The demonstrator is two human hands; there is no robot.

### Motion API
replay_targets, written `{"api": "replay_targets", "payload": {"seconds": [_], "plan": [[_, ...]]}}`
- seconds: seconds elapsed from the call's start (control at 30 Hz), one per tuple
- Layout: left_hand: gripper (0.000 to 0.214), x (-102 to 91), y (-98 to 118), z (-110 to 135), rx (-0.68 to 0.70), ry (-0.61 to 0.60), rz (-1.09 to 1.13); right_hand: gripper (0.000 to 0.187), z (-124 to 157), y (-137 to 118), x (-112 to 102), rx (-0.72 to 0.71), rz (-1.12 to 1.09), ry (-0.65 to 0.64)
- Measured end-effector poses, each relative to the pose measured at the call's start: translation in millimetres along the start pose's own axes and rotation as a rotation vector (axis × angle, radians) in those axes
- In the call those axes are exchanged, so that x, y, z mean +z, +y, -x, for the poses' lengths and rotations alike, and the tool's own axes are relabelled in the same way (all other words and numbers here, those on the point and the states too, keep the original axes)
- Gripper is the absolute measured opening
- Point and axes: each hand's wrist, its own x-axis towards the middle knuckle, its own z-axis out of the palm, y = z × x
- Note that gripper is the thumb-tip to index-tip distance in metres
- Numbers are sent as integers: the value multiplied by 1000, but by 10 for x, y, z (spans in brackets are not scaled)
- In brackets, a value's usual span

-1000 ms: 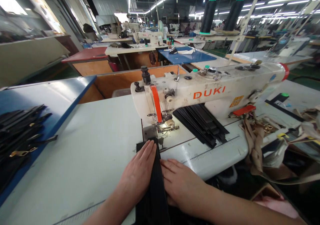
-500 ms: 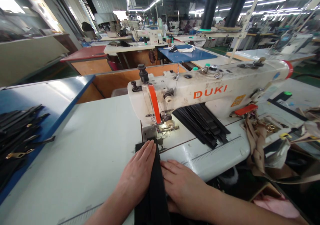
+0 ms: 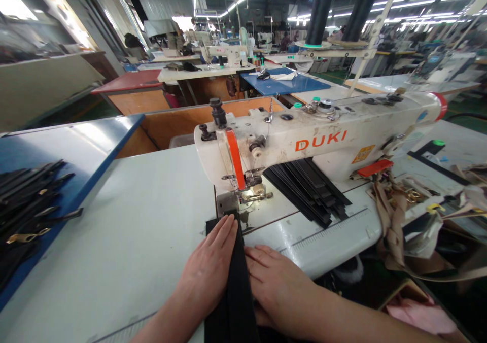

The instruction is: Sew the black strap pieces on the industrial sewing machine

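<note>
A long black fabric strip (image 3: 241, 292) runs from the near edge of the table up to the presser foot of a white sewing machine (image 3: 319, 145). My left hand (image 3: 207, 264) lies flat on top of it, fingers stretched forward and close together, their tips just short of the foot. On the strip's right edge, my right hand (image 3: 279, 284) has its fingers curled against the material, with the thumb side low and partly hidden. The needle area (image 3: 251, 193) is lit by a small lamp. Under the machine arm lies a fanned stack of black strips (image 3: 308, 191).
Black pieces with zippers (image 3: 34, 206) lie on a blue-edged table (image 3: 95, 140) at left. To the right are tan straps (image 3: 390, 216) and scraps beside a bin. Two black thread cones (image 3: 319, 15) stand behind the machine. Other sewing stations fill the background.
Almost nothing differs. Both hands and the black strip stay in the same place; the view has shifted very slightly.
</note>
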Motion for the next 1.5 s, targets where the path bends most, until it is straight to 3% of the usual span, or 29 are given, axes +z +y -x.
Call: {"api": "replay_targets", "payload": {"seconds": [0.87,1.23,1.37,1.5], "plan": [[54,-59,-5,-83,-49,-81,39,45,-20,-7,-27,4,21,-8],[49,-117,-50,-153,-49,-76,46,14,-272,83,61,233,164,185],[48,-70,-39,-124,-78,-47,52,7,-352,209,41,67,259,182],[45,-40,-5,-96,-104,-26,53,12,-386,321,20,-136,334,144]]}}
